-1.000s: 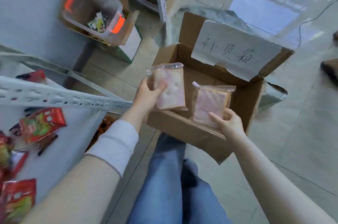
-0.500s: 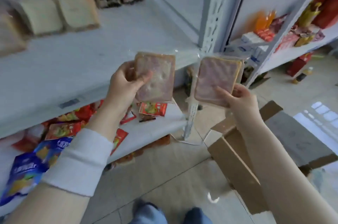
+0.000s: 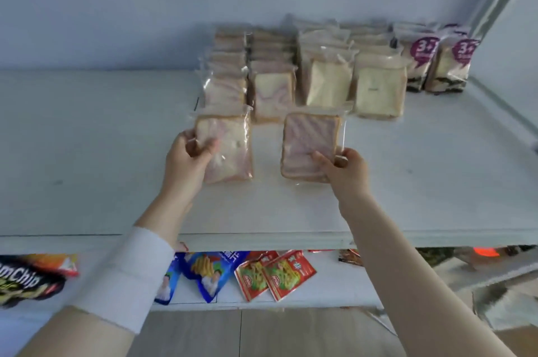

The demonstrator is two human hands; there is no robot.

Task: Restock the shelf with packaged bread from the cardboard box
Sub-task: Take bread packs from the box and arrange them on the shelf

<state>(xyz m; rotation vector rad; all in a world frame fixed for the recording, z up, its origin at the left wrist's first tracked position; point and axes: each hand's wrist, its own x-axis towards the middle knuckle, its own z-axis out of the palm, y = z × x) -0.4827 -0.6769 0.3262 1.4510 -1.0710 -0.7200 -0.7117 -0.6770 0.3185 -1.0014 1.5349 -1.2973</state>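
Two bread packs were over the shelf (image 3: 87, 153): left hand (image 3: 186, 158) gripped one (image 3: 230, 147), right hand (image 3: 346, 170) pinched the other (image 3: 308, 141)

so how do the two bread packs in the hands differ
Colour: the left pack is mostly pale cream with faint pink marbling; the right pack is pink-streaked nearly all over.
Pose: the left pack shows a narrower face; the right pack looks squarer.
Grip: the left hand grips the left pack's left edge; the right hand pinches the right pack's lower right corner.
Both are clear-wrapped slices over the shelf.
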